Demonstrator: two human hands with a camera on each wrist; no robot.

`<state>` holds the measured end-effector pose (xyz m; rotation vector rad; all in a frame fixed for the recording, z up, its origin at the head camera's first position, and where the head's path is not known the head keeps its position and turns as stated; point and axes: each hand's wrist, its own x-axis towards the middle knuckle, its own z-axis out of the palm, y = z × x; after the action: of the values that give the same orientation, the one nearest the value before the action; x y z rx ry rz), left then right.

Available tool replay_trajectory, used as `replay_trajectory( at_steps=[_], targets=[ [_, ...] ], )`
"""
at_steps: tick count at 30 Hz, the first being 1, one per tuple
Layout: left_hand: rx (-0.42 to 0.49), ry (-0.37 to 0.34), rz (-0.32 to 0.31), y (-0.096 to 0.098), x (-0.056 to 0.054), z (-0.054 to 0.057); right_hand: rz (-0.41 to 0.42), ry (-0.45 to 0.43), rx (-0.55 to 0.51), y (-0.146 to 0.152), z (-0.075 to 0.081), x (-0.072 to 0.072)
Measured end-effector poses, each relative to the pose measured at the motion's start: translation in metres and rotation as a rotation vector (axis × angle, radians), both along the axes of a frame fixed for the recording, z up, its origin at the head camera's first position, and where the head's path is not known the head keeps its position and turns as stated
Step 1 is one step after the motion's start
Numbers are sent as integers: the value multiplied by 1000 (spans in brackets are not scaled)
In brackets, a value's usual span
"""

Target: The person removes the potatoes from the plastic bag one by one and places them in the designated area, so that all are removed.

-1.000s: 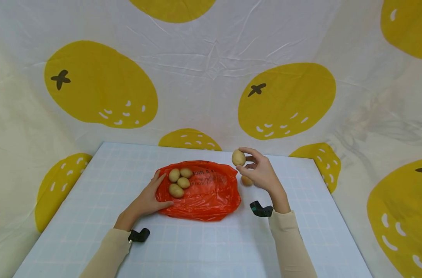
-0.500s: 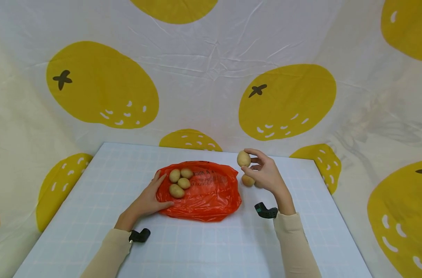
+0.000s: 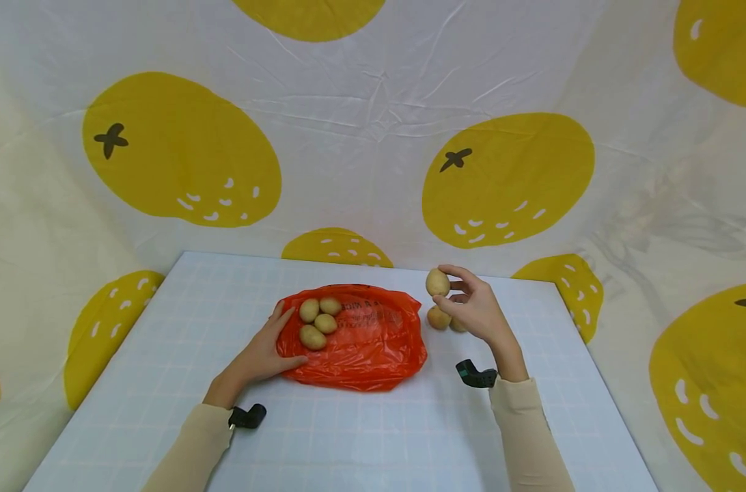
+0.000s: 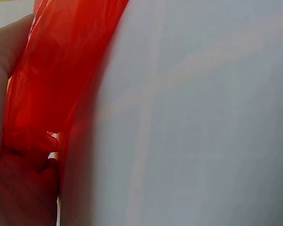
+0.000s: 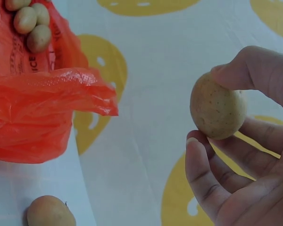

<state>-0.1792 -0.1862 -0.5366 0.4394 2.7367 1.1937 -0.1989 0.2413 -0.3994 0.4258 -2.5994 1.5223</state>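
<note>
A red plastic bag (image 3: 373, 348) with dark printing lies spread on the table, several small potatoes (image 3: 313, 337) at its left part. My left hand (image 3: 262, 352) holds the bag's left side, thumb at the front and fingers at the back; in the left wrist view red film (image 4: 56, 84) covers part of the hand. Between thumb and fingertips, my right hand (image 3: 474, 309) pinches a single potato (image 5: 217, 106), raised above the table to the right of the bag. Beneath that hand sits a round orange-tan item (image 3: 438, 318); a paler one (image 3: 458, 326) beside it is partly hidden by the hand.
The table (image 3: 348, 444) has a pale checked cover. A white cloth (image 3: 348, 171) printed with large yellow fruit hangs behind it and at both sides. Each wrist carries a small black camera, such as the right one (image 3: 475, 374).
My right hand has moved a little to the right with the potato, uncovering more of the round items beneath it. The left hand and the bag stay put.
</note>
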Motion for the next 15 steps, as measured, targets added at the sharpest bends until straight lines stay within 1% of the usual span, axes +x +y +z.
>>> replay_trajectory(
  at_steps=[7, 15],
  targets=[
    [-14, 0, 5, -1, -1, -2, -24, -9, 20, 5, -3, 1],
    [-17, -1, 7, -1, -1, -4, -50, -15, -3, 7, -5, 3]
  ],
)
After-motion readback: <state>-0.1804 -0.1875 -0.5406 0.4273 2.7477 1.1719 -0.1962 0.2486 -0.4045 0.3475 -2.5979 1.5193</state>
